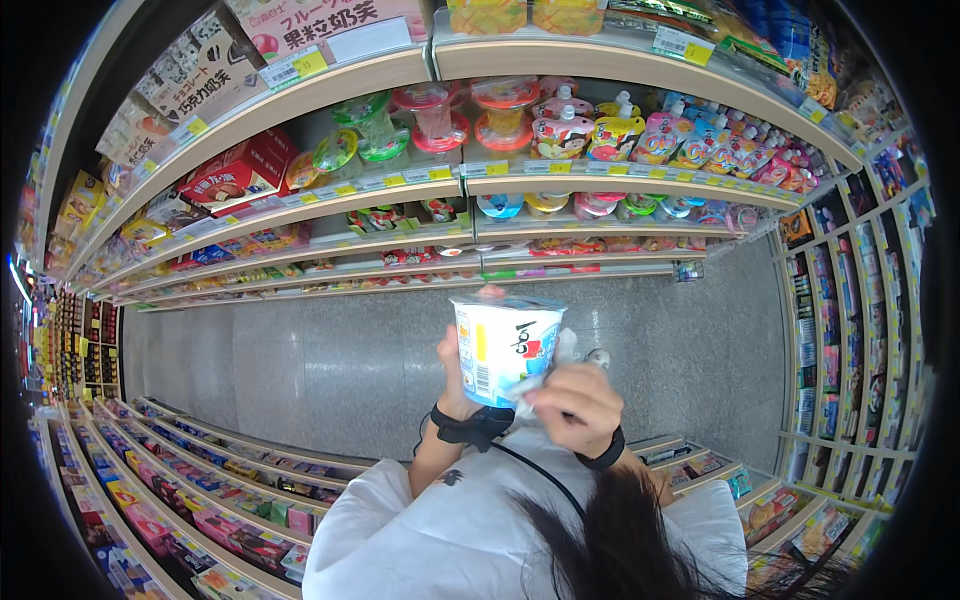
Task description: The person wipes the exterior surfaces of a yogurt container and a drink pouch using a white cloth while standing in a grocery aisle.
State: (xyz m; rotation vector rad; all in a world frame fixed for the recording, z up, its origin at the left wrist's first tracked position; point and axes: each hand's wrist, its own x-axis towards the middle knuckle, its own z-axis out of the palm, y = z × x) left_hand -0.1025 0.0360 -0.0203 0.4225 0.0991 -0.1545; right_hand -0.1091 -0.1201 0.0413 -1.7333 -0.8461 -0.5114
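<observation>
A white and blue paper tub (503, 345) with a flat lid and a barcode on its side is held up in front of me, slightly tilted. My left hand (454, 372) is closed around its left side; a fingertip shows above the far rim and the other fingers are hidden behind it. Closed in a pinch, my right hand (580, 410) grips a crumpled white tissue (526, 392) against the tub's lower right side. More white material shows behind the tub's right edge. Both wrists wear black bands.
Ahead rises a shelf unit (380, 182) with jelly cups, spouted pouches (562, 133) and a red box (238, 172). Grey tiled floor (340, 340) lies beneath my hands. Packed shelves (230, 500) stand at lower left, with a rack (850, 330) on the right.
</observation>
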